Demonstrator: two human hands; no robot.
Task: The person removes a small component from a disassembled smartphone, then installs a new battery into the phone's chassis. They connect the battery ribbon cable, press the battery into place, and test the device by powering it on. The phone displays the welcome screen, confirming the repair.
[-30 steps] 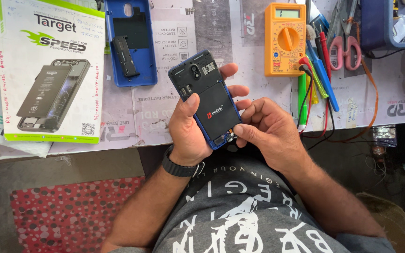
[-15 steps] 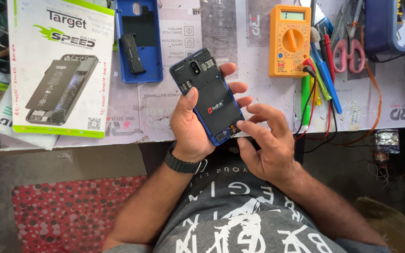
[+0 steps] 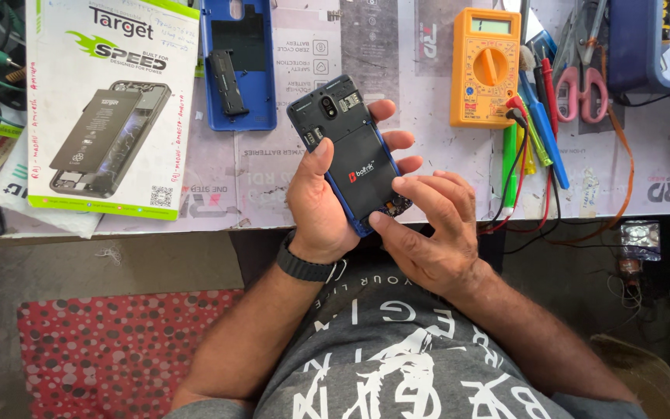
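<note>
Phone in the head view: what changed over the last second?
Little changed. The right hand slid its fingertips from the phone's side onto its lower end and battery. The left hand kept cradling the phone, back open. Blue back cover and orange multimeter stayed put.

black phone (image 3: 354, 159), orange multimeter (image 3: 485, 66), red-dotted mat (image 3: 118, 341)

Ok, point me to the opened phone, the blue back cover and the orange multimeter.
Opened phone (image 3: 354, 151): head view, on the black battery in its open back.
Blue back cover (image 3: 238, 66): head view, on its dark inner face.
Orange multimeter (image 3: 485, 68): head view, on the round dial.
</note>
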